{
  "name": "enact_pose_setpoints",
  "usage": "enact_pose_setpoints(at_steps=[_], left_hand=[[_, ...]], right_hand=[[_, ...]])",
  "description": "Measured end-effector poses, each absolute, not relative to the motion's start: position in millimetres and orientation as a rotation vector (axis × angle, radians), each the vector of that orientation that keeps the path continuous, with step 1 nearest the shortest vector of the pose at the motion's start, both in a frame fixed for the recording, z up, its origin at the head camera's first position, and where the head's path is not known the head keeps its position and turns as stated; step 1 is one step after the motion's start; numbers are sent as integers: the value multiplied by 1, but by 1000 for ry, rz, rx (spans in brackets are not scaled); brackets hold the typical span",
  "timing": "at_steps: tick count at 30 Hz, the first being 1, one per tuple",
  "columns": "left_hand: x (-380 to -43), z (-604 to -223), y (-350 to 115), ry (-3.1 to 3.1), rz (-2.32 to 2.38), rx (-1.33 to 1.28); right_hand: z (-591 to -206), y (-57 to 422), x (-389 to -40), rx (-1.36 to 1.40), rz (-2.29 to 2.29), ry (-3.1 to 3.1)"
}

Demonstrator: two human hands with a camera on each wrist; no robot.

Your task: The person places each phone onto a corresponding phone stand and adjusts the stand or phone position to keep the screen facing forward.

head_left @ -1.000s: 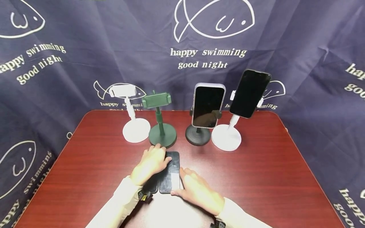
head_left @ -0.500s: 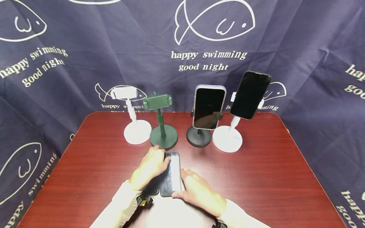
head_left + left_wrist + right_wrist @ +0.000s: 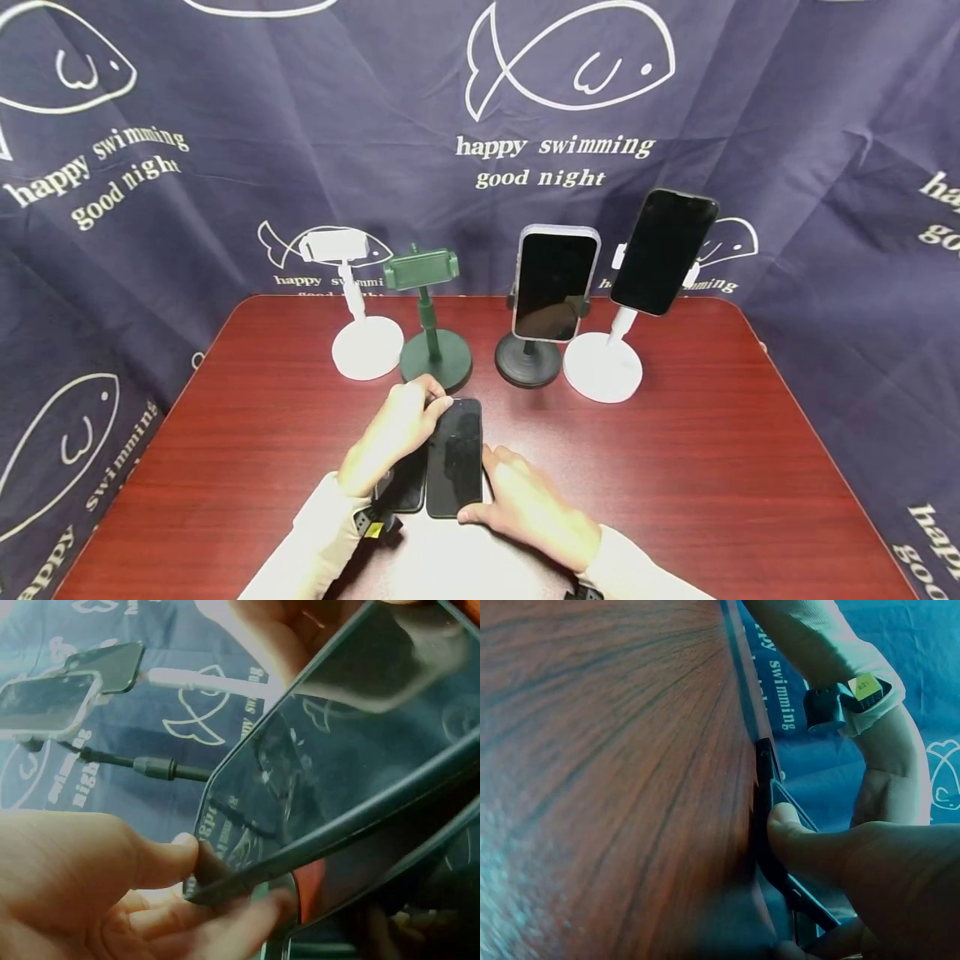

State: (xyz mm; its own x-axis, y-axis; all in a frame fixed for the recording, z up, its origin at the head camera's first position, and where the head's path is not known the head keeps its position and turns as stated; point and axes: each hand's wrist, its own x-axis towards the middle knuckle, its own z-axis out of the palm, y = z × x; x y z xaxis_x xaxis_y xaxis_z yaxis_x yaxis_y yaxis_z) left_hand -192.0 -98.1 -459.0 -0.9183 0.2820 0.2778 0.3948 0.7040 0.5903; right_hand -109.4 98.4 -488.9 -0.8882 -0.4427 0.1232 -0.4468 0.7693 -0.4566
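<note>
Left grip (image 3: 397, 427) pinches the dark phone (image 3: 454, 467) at its far-left corner, thumb on the screen side. Right grip (image 3: 531, 510) has it at the near-right corner, thumb over the edge. So phone is screen-up between them: right of the left grip, left of the right one. Relation that matters, I'd say: long axis runs fore-aft, far end at the left grip, near end at the right, held on the diagonal. Green stand (image 3: 428, 313) is just beyond the left grip, so left is nearer. Second phone (image 3: 405, 483) lies by the left wrist. Can't tell if the held phone clears the bench (image 3: 675, 467).
</note>
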Motion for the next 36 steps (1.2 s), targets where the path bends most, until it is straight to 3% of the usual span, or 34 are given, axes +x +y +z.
enact_pose_setpoints(at_steps=[14, 21, 36], left_hand=[[-194, -446, -109, -2767, -1491, -528], [-194, -441, -114, -2674, -1487, -566], [-189, -421, -121, -2569, -1874, -456]], right_hand=[[-486, 102, -113, 756, 853, -2933], [-482, 99, -117, 739, 923, -2895], [-474, 90, -128, 657, 1552, -2818]])
